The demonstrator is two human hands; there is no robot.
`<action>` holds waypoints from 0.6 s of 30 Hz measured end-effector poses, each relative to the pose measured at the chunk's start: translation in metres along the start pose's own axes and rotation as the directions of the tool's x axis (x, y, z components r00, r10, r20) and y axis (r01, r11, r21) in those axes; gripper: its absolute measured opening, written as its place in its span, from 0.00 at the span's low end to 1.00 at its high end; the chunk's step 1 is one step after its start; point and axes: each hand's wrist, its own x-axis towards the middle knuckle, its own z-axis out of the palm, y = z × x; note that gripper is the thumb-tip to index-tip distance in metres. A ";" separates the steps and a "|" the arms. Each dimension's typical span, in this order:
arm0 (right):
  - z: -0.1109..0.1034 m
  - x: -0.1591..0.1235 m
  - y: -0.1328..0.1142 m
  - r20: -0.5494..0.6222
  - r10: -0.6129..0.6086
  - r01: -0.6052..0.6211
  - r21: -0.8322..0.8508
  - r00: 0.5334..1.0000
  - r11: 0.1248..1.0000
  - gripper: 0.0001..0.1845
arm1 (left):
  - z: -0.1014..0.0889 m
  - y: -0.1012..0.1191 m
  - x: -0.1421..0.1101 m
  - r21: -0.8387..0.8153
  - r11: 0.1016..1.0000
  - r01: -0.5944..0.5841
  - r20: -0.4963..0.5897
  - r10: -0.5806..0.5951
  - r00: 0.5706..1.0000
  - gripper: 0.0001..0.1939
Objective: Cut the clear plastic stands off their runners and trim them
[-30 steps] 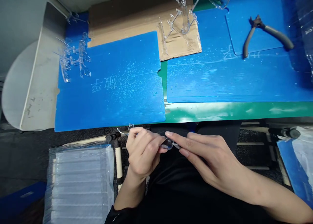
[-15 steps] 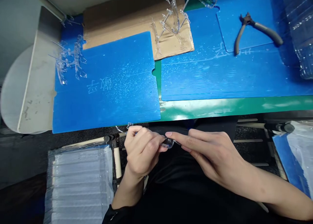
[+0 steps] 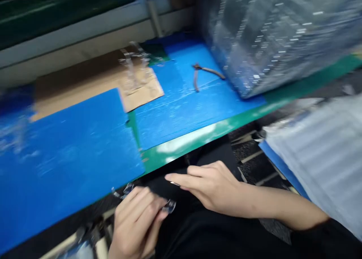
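My left hand [image 3: 138,217] is closed around a clear plastic part [image 3: 170,206]. One end sticks out by the thumb and another shows beyond the knuckles; the middle is hidden in the fist. To its right, a little apart, my right hand [image 3: 210,185] points left with its fingers pinched together. A thin shiny sliver [image 3: 174,183] shows under its index fingertip; blur hides what kind of thing it is. Both hands are above my lap, in front of the table edge.
Blue plastic sheets [image 3: 93,138] and a cardboard piece [image 3: 70,87] cover the green table [image 3: 181,146]. Blurred clear plastic parts [image 3: 131,68] stand on the cardboard. Cutting pliers [image 3: 196,76] lie farther right, near a large plastic-wrapped stack [image 3: 271,44]. White wrapped sheets [image 3: 319,149] are at right.
The view has swung right, bringing the wrapped stack further into sight. My right hand has drawn away from the clear plastic part, leaving a gap between the hands.
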 end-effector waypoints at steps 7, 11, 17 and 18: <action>0.005 -0.046 0.036 -0.203 0.387 -0.216 0.562 0.900 0.798 0.33 | 0.086 0.030 0.043 -0.118 0.884 -0.452 0.320 0.464 0.826 0.19; 0.024 -0.080 0.054 -0.183 0.532 -0.300 0.657 0.827 0.692 0.12 | 0.143 0.075 0.060 -0.281 0.800 -0.530 0.514 0.592 0.621 0.17; 0.033 -0.142 0.077 -0.175 0.774 -0.488 0.686 0.609 0.540 0.23 | 0.189 0.101 0.087 -0.447 0.563 -0.695 0.591 0.769 0.242 0.20; 0.031 -0.151 0.080 -0.184 0.791 -0.494 0.692 0.584 0.526 0.26 | 0.197 0.102 0.090 -0.479 0.540 -0.693 0.582 0.786 0.210 0.19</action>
